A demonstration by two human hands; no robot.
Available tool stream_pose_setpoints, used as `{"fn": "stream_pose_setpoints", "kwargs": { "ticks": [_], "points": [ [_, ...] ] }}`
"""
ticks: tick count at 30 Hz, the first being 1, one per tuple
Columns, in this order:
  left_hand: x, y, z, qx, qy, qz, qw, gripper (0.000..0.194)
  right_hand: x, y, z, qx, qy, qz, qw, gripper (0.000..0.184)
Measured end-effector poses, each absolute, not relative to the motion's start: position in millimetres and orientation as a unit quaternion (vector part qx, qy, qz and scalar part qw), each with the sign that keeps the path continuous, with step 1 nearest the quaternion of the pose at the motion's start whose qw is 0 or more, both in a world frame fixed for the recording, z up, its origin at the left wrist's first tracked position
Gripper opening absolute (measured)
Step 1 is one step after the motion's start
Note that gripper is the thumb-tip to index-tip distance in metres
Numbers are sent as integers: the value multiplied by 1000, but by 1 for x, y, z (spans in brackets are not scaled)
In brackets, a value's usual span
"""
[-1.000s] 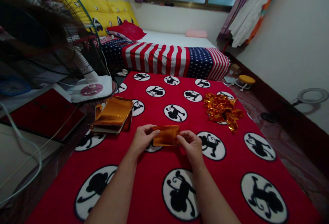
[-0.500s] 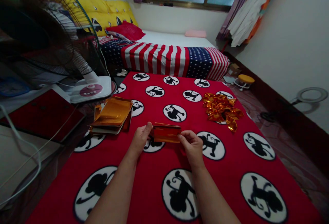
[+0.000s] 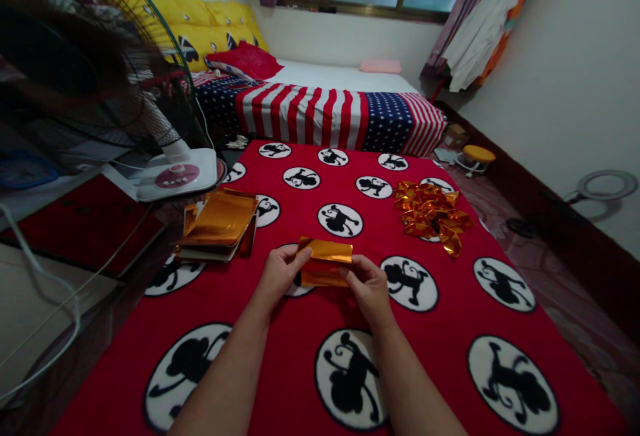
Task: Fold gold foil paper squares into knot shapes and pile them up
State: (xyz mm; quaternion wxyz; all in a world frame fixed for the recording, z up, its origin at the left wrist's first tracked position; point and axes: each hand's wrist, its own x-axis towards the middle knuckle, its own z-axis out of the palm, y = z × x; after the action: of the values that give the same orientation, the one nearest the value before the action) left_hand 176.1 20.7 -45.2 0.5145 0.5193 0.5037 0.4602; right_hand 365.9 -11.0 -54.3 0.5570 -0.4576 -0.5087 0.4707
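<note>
A shiny gold foil paper sheet [image 3: 327, 251] is held between my two hands, with a crease running across its width. My left hand [image 3: 281, 271] pinches its left edge, thumb on top. At the right edge my right hand [image 3: 369, 283] grips it with the thumb on the near face. To the left lies a stack of gold foil paper [image 3: 225, 219], with some pale sheet edges showing. Over on the right sits a heap of folded gold foil pieces [image 3: 430, 213]. Both rest on a red cloth with monkey prints [image 3: 295, 206].
An electric fan [image 3: 175, 169] stands at the left beside a dark red board [image 3: 80, 223]. Beyond the red cloth is a bed [image 3: 320, 113] with a striped and starred cover. A yellow stool [image 3: 477, 154] and a ring-shaped lamp [image 3: 607, 185] are at the right.
The foil sheet has tilted and opened, showing more of its bright upper panel. My left thumb has moved rightward onto the sheet, and my right hand has shifted slightly left.
</note>
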Motion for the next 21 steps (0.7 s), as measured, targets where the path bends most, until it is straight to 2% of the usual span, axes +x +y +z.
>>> {"fn": "stream_pose_setpoints", "kwargs": {
  "ticks": [2,6,11,13,17,21],
  "points": [
    [177,20,-44,516,494,466,523,37,366,-10,-54,-450,-530,430,576,8],
    [180,17,-37,535,455,484,523,28,368,-10,-53,-424,-557,365,613,19],
    [181,18,-37,547,398,513,529,20,370,-11,-51,-467,-550,306,621,26],
    [182,19,-41,515,401,520,551,37,370,-11,-50,-478,-540,283,633,27],
    [186,16,-43,415,408,497,644,89,369,-10,-50,-483,-523,244,659,26],
    [196,8,-36,362,381,469,710,106,368,-10,-51,-489,-536,213,654,20]
  ]
}}
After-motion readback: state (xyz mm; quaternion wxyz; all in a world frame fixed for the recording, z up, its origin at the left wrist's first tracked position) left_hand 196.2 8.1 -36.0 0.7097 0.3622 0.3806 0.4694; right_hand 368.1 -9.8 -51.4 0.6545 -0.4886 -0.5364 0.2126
